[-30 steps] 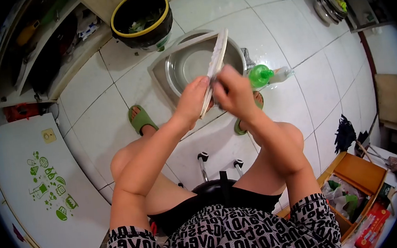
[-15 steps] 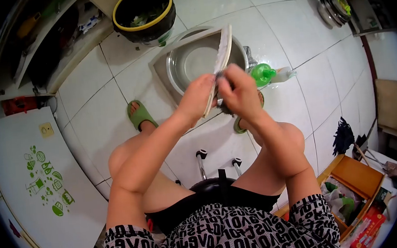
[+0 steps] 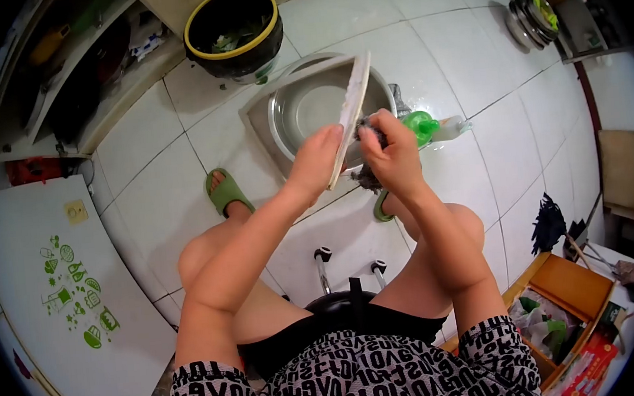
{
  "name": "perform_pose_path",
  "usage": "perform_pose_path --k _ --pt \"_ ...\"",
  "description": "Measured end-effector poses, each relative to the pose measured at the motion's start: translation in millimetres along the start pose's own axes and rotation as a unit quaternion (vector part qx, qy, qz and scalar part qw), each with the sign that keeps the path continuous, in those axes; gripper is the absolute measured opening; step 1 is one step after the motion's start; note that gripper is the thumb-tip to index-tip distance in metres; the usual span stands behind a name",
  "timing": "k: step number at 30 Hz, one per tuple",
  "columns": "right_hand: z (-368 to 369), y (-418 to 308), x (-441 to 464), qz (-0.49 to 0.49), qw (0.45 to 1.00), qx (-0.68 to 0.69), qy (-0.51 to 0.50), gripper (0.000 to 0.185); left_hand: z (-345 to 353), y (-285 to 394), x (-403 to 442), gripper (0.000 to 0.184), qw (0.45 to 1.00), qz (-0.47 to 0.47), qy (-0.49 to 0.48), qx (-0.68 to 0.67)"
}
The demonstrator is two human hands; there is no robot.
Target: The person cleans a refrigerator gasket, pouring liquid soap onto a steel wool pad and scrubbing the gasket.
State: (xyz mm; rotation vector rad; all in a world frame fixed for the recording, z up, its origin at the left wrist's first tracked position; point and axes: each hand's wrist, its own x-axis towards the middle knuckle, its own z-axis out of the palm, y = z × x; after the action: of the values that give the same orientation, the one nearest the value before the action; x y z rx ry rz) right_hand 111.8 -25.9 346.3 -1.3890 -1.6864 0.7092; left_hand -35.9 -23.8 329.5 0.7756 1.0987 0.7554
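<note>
My left hand [image 3: 316,161] grips the lower end of a pale, flat, frame-like piece [image 3: 353,94], held tilted over a metal basin [image 3: 276,119]. Its near edge looks whitish and worn. I cannot tell exactly what the piece is. Just right of that edge, my right hand [image 3: 394,155] is closed around a dark grey, shaggy scrubber [image 3: 365,179], part of which hangs below the fingers. Water stands in the basin on the tiled floor. Beyond my right hand, a green bottle [image 3: 422,128] lies by the basin.
A black bin with a yellow rim [image 3: 279,24] stands beyond the basin. To the left is a white cabinet [image 3: 19,251] with green prints. Stacked metal bowls [image 3: 523,25] sit at far right, and a wooden drawer [image 3: 574,289] at lower right.
My right hand has moved slightly down and right, away from the piece's edge, and the scrubber shows more. My left hand keeps its hold. The view has shifted slightly.
</note>
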Motion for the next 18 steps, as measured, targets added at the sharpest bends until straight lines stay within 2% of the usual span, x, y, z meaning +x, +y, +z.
perform_pose_path --k 2,4,6,8,10,11,12,14,16,18 --pt "-4 1 0 0.011 0.998 0.06 0.036 0.01 -2 0 0 0.029 1.0 -0.004 -0.005 0.001" --pt "-3 -4 -4 -0.005 0.999 0.041 0.025 0.012 -2 -3 0 0.029 1.0 -0.006 -0.01 0.003" --pt "8 -12 -11 -0.121 0.991 0.013 -0.055 0.011 3 -6 1 0.029 0.998 0.038 0.013 -0.045" --pt "11 -4 -12 -0.087 0.995 0.007 -0.056 0.011 -1 -1 -5 0.028 0.999 0.019 -0.006 -0.046" --pt "7 7 2 -0.04 0.999 -0.032 0.008 0.011 1 2 -8 0.028 0.998 0.003 -0.027 -0.051" --pt "5 8 4 -0.012 1.0 -0.024 0.007 0.01 1 2 -8 0.028 0.999 -0.007 -0.028 -0.037" --pt "6 4 3 -0.013 1.0 -0.024 0.007 0.01 1 2 -8 0.028 0.999 -0.018 -0.028 -0.022" --pt "12 -6 -6 -0.087 0.996 -0.007 -0.023 0.009 1 -9 -1 0.028 0.999 0.004 -0.017 -0.037" --pt "15 -8 -9 -0.085 0.995 -0.012 -0.042 0.009 0 -8 -3 0.028 0.998 0.02 -0.005 -0.051" --pt "12 8 -2 -0.036 0.998 -0.054 -0.007 0.012 -1 -6 -9 0.027 0.999 -0.024 -0.036 -0.028"
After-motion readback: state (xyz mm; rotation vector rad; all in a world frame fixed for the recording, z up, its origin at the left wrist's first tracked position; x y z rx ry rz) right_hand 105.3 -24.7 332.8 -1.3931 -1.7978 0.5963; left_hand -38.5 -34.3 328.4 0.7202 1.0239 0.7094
